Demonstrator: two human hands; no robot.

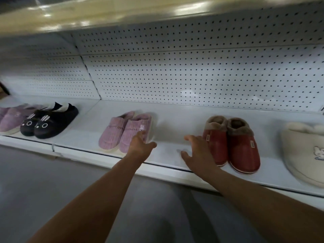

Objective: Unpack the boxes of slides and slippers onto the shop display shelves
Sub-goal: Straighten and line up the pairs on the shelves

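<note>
A pair of pink ribbed slippers stands on the white display shelf. My left hand reaches to the right slipper of that pair, fingers straight and touching its side. A pair of red slippers with brown fur lining stands to the right. My right hand is spread open beside the left red slipper, fingers at its toe. Neither hand holds anything.
Further left on the shelf stand black bunny-face slippers and lilac slippers. A cream slipper lies at the far right. Perforated white back panel behind; another shelf overhead. Grey floor below.
</note>
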